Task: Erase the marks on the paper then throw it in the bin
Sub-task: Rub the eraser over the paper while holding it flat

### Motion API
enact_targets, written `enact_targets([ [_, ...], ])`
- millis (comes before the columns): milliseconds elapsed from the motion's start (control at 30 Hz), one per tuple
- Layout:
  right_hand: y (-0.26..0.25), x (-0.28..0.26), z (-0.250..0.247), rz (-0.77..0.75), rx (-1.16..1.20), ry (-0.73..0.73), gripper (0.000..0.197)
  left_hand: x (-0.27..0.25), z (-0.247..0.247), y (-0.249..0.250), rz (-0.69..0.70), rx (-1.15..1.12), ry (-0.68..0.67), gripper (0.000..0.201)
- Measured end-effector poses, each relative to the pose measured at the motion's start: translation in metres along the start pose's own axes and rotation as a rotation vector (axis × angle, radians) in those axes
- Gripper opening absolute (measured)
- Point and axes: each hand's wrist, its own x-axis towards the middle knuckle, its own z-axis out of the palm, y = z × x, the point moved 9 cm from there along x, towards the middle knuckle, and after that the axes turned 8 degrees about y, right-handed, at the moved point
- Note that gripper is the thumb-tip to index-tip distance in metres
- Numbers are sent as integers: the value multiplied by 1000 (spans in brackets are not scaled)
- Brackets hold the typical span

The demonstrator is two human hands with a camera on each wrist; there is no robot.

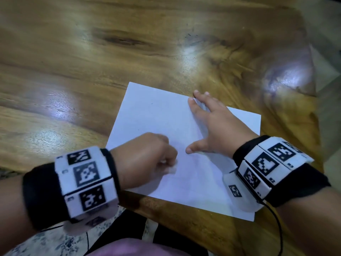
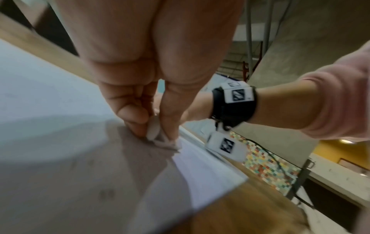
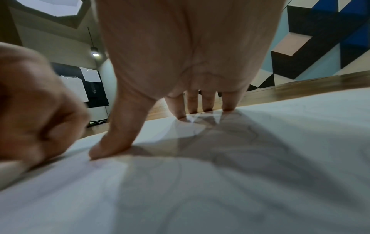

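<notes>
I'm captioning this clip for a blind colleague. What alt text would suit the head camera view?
A left hand pinches a small white eraser against a white sheet of paper on a glossy wooden table, while the right hand lies flat with spread fingers, pinning the sheet. Both wrists wear black bands carrying white blocks with black square markers.

Likely an office – wooden table, geometric wall panels.

White paper is seen on brown-grained table; wristbands are black with white checkered tags.
</notes>
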Motion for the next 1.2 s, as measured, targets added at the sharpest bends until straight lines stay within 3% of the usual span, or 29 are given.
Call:
enact_targets([
  [67, 0, 0, 0, 3, 6, 2, 120, 0, 1, -4, -14, 12, -27, 4],
  [167, 0, 0, 0, 2, 4, 4, 120, 37, -30, -9, -43, 110, 158, 5],
  [233, -1, 0, 1, 0, 4, 4, 120, 50, -36, -11, -66, 135, 211, 5],
  [433, 0, 1, 1, -5, -18, -4, 120, 2, 7, 4, 9, 5, -54, 5],
  [567, -1, 0, 1, -2, -13, -2, 120, 37, -32, -12, -57, 124, 182, 8],
  [633, -1, 0, 1, 1, -11, -6, 120, 38, -36, -16, -93, 131, 238, 7],
  [833, -2, -1, 0, 4, -8, -5, 119, -8, 8, 4, -25, 18, -56, 6],
  [967, -2, -1, -1, 11, -13, -7, 119, 33, -41, -16, -114, 135, 224, 8],
  [1033, -2, -1, 0, 10, -14, -11, 119, 29, -42, -18, -112, 126, 264, 7],
  [1100, -2, -2, -1, 10, -9, -9, 118, 6, -19, -7, -52, 61, 125, 12],
  [1200, -2, -3, -2, 14, -7, -10, 117, -18, 2, -7, -92, -5, -65, 7],
])
